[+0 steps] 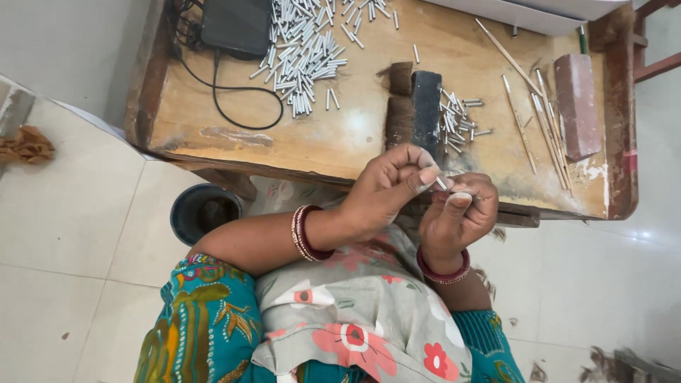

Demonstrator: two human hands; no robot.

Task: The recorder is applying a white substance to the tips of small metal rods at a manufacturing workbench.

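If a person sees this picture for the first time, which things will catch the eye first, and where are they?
First, the two hands meeting at the near edge of the wooden table: the left hand and the right hand pinch a small silvery tube between their fingers. Next, the big heap of silvery tubes at the far left of the table, beside a dark box with a black cable. A smaller pile lies right of a black block.

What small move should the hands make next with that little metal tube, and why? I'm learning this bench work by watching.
Probably ease the small metal tube fully between the right hand fingertips, steadied by the left hand. It is pinched only at its ends, above the lap rather than over the wooden table, so a slip would likely drop it.
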